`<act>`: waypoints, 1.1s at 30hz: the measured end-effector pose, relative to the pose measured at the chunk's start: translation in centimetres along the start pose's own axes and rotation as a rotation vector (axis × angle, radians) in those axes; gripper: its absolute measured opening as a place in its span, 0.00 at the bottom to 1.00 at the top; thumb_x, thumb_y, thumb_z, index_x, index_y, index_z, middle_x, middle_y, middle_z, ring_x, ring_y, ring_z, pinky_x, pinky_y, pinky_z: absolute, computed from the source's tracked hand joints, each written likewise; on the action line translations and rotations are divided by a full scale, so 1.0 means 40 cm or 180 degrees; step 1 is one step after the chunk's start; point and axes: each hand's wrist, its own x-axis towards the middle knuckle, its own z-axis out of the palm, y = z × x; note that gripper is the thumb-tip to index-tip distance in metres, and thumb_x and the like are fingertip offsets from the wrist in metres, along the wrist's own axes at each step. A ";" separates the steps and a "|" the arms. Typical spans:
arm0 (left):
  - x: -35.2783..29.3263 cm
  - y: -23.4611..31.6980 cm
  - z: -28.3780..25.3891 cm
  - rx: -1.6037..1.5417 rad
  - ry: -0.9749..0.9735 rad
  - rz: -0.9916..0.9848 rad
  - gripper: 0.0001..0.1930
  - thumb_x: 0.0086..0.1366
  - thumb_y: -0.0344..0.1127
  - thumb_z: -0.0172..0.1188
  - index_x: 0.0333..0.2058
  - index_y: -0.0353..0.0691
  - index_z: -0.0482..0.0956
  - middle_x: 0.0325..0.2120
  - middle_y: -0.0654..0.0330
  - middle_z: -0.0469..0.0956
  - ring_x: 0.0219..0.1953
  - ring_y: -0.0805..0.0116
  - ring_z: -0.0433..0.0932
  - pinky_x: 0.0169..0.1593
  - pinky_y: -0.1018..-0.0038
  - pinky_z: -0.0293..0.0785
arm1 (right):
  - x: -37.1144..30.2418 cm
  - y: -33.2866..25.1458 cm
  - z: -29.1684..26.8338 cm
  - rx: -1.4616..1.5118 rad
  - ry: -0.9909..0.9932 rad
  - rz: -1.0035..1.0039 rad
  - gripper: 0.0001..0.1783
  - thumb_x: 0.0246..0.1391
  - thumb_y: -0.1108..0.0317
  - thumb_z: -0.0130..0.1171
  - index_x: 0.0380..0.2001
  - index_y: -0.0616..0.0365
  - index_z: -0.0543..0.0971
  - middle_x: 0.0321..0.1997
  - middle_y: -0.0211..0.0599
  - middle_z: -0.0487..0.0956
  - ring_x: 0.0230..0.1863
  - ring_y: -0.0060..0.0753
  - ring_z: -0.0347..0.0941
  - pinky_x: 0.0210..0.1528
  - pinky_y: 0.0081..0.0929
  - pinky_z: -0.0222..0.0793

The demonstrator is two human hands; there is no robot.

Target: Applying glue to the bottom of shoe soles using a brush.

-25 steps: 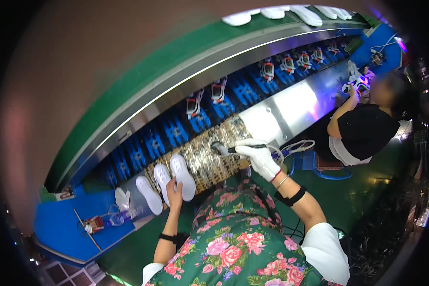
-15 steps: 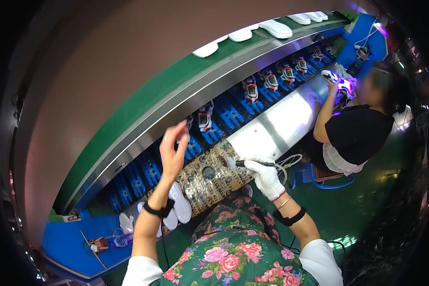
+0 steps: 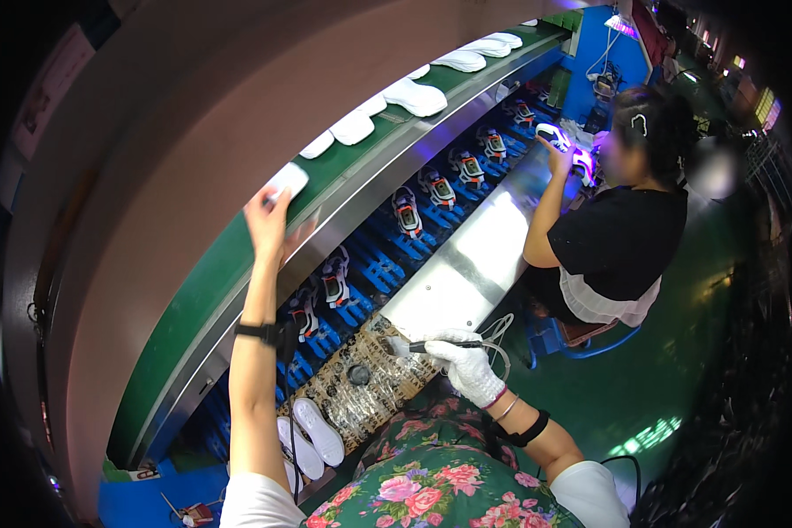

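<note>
At the green conveyor belt (image 3: 204,280), my bare left hand (image 3: 268,216) pinches the near end of a white shoe sole (image 3: 289,179). More white soles (image 3: 415,97) lie in a row farther along the belt. My right hand (image 3: 468,370), in a white knitted glove, is closed around a black-handled brush (image 3: 453,345) with a pale cable or tube trailing from it. The brush's light tip hovers over or touches the tape-covered bench (image 3: 378,400); I cannot tell which. Several white soles (image 3: 319,431) rest at the bench's left end, beside my left forearm.
Below the belt, white-and-orange shoe uppers (image 3: 407,211) stand on a blue slatted rack (image 3: 380,268). A round dark knob (image 3: 359,375) sits on the bench. At the right, a seated co-worker (image 3: 620,238) holds a shoe under purple light. A blue tray (image 3: 136,500) is at lower left.
My left hand has moved up and left from above the rack to the belt and taken hold of a white sole. My right hand still holds the brush. The view has shifted.
</note>
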 end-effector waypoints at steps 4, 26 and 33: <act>-0.202 0.102 -0.142 -0.1869 0.0293 0.0004 0.15 0.68 0.41 0.62 0.44 0.38 0.71 0.47 0.59 0.72 0.52 0.61 0.76 0.56 0.58 0.75 | 0.019 -0.022 0.029 0.0230 -0.0056 0.0097 0.09 0.52 0.79 0.66 0.39 0.64 0.85 0.38 0.38 0.86 0.35 0.26 0.81 0.37 0.20 0.74; -0.839 0.114 -0.189 -0.5472 -0.0531 -0.2595 0.59 0.56 0.85 0.37 0.63 0.28 0.64 0.50 0.42 0.77 0.51 0.41 0.78 0.60 0.49 0.71 | -0.039 -0.067 0.369 -0.1983 -0.1765 -0.0838 0.12 0.52 0.79 0.67 0.42 0.66 0.83 0.44 0.41 0.85 0.45 0.28 0.81 0.50 0.27 0.79; -0.840 0.120 -0.169 -0.4311 -0.0054 -0.2185 0.48 0.65 0.79 0.28 0.66 0.44 0.64 0.56 0.54 0.75 0.55 0.54 0.77 0.59 0.57 0.74 | -0.010 -0.025 0.423 -0.3131 -0.1906 -0.3047 0.14 0.45 0.78 0.69 0.39 0.64 0.86 0.39 0.45 0.86 0.37 0.38 0.84 0.44 0.33 0.78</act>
